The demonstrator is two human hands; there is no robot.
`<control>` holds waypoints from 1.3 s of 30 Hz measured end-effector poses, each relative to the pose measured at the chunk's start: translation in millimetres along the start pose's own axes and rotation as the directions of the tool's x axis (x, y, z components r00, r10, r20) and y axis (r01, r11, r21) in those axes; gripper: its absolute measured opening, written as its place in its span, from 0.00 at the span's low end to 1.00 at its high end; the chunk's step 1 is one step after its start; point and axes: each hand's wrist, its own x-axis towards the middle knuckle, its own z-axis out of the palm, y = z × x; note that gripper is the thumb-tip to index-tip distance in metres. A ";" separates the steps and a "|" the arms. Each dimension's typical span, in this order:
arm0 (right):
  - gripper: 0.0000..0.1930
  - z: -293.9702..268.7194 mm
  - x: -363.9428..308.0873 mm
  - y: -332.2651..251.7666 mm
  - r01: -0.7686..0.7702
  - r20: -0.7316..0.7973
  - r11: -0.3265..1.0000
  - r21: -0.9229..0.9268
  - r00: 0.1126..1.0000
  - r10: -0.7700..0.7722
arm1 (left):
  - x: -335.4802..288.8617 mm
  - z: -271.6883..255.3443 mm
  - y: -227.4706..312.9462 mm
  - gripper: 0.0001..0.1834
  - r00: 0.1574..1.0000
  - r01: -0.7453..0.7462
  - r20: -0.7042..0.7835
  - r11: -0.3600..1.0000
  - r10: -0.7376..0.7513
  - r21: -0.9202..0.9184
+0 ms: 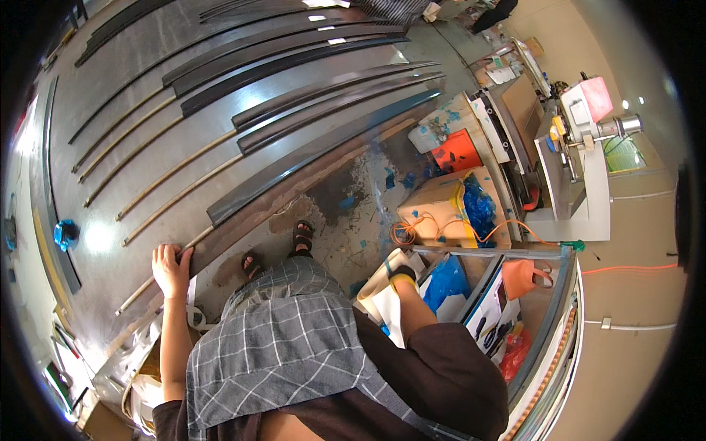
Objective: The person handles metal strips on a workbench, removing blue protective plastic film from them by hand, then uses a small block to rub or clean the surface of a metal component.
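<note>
My left hand [170,270] is at the near edge of the metal worktable, its thumb and fingers closed about a thin pale rod [136,295]. That rod runs into a long dark, glossy strip [287,173] lying along the table's edge. To my right, my right hand [402,275], in a dark glove with a yellow cuff, is down at an open-topped bin. It grips a whitish rolled sheet [376,281]; its fingertips are partly hidden. Blue plastic film [446,283] lies just beside that hand.
Several dark strips with thin rods [176,170] lie across the worktable [95,132]. A blue tape roll [66,234] rests at its left. On the right are a cardboard box [434,208] with blue film, a red bucket [457,151], an orange cord [507,224] and a machine [581,140].
</note>
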 end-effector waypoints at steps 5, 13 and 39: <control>0.14 56.2 -96.1 16.6 0.058 0.441 0.986 0.156 0.889 -0.122 | 28.1 29.5 35.6 0.15 1.000 -0.021 0.013 0.999 0.022 -0.028; 0.10 -143.1 -137.4 -152.1 0.767 -0.298 0.511 0.388 0.629 -0.718 | 63.0 31.3 75.6 0.16 0.999 -0.020 -0.042 0.968 0.010 -0.251; 0.18 -430.5 -24.1 -305.9 0.888 -0.377 0.251 0.385 0.400 -0.835 | 203.0 13.3 -72.0 0.20 0.965 0.181 -0.209 0.978 -0.156 0.106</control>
